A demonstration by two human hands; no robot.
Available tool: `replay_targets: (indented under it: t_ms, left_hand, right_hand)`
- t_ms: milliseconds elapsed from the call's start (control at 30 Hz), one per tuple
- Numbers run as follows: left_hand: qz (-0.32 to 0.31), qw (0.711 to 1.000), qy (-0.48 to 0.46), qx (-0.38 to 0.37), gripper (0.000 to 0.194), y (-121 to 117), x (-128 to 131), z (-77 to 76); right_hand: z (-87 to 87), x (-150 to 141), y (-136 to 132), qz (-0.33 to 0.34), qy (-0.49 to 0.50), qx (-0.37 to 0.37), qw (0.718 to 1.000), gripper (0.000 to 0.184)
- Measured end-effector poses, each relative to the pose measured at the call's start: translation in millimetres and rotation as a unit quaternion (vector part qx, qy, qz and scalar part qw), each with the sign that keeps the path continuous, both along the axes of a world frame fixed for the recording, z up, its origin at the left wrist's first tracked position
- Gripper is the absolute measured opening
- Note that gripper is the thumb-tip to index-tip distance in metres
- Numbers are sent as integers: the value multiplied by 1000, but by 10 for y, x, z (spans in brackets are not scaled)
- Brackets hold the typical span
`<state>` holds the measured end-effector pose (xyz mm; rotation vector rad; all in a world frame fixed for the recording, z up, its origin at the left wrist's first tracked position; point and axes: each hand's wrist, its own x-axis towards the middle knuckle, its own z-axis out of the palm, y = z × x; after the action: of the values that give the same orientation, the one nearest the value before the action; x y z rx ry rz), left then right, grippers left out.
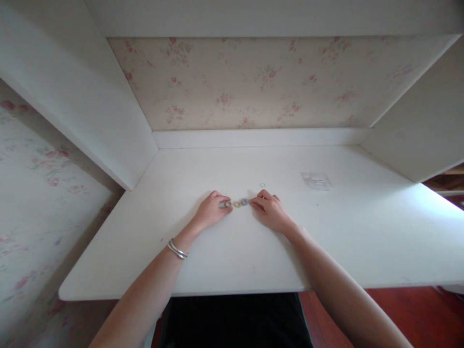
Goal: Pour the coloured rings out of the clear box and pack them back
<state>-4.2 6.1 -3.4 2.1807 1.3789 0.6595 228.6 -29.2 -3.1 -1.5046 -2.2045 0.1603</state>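
Note:
Near the middle of the white desk (232, 251), my left hand (213, 210) has its thumb and fingers closed around a small silvery ring (228, 204) with a coppery tint. Just to the right of those fingertips lies a small yellowish ring (237, 204). Beside it is a small grey ring (244, 201), close to the fingertips of my right hand (270, 210). That hand is pinched, and whatever sits between its fingers is too small to name. A thin, pale ring (262, 184) rests on the desk beyond my right hand.
A clear plastic bag (316, 181) lies flat at the right, with something small in it. White panels (416, 111) rise at both sides, and a floral back wall (246, 82) stands behind the desk. A dark speck (161, 239) is at the left.

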Motion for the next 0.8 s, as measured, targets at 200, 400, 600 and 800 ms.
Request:
replay_targets:
  t_ms: [200,400,600,800]
  left_hand:
    - [-7,1000,-9,-10,34,-12,-9,16]
    - [-1,1000,-6,-11,35,-4,-8,4]
    - [-3,1000,-15,-14,34,-1,-10,22]
    - [-1,999,-27,-20,32,2,-11,19]
  right_hand:
    - [-17,153,114,-129,25,19,991,26]
    - [13,263,150,-204,-56,-35,977,38]
    - [15,256,157,-176,-30,-40,983,28]
    - [-19,288,167,-148,-26,-32,988,24]
